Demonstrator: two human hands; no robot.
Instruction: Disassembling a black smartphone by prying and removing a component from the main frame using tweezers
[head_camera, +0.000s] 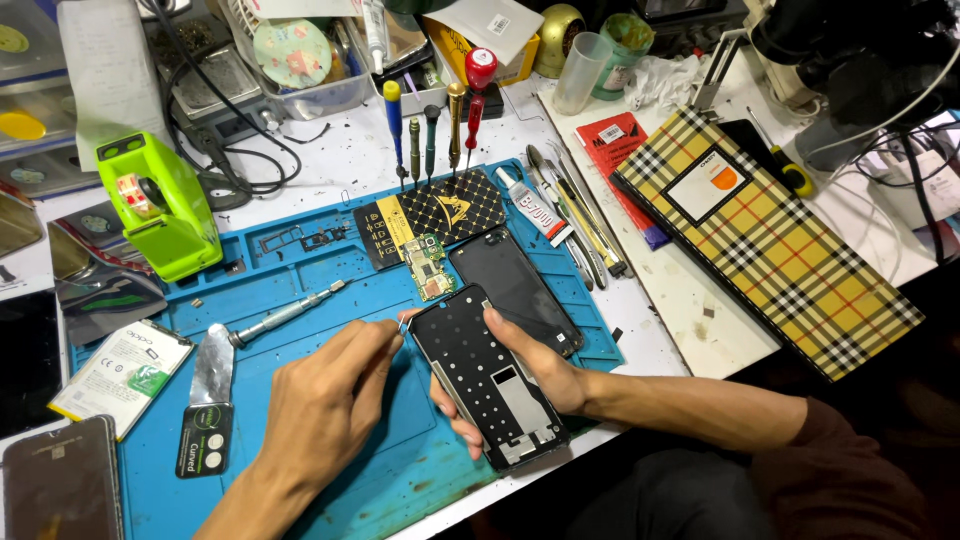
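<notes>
Far left, a lime-green tape dispenser (160, 205) sits at the edge of the blue work mat (300, 270), with a silver screwdriver (285, 315) lying loose on the mat. Now the left hand (325, 410), fingers pinched tight on a thin tool (401, 322), tip at the top-left corner of the phone frame (487, 375). Right hand (530, 375) cradles that frame over the mat's near edge, thumb across its right side. Beyond, a dark phone panel (515, 290) and small green circuit board (430, 266); far right, a yellow plaid box (770, 240).
</notes>
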